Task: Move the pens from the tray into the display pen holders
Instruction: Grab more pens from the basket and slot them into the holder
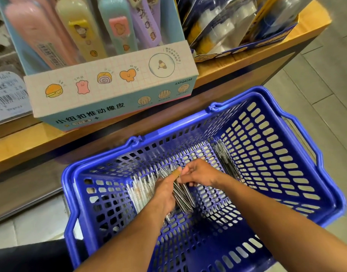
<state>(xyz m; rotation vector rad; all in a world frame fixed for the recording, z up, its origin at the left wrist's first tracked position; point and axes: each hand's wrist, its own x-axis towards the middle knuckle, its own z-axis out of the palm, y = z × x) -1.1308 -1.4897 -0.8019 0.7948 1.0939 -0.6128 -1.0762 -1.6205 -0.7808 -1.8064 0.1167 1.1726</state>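
A blue plastic basket stands on the floor below a wooden shelf. Inside it lie several pens: a pale clear batch at the left, a dark bundle in the middle, and another dark group along the right wall. My left hand grips the dark bundle from the left, thumb up with a plaster on it. My right hand reaches in from the right and pinches the top ends of the same bundle. No pen holder is in view.
A pastel display box of large erasers sits on the wooden shelf right above the basket. A dark blue box of packaged goods stands to its right. Grey floor tiles lie on the right.
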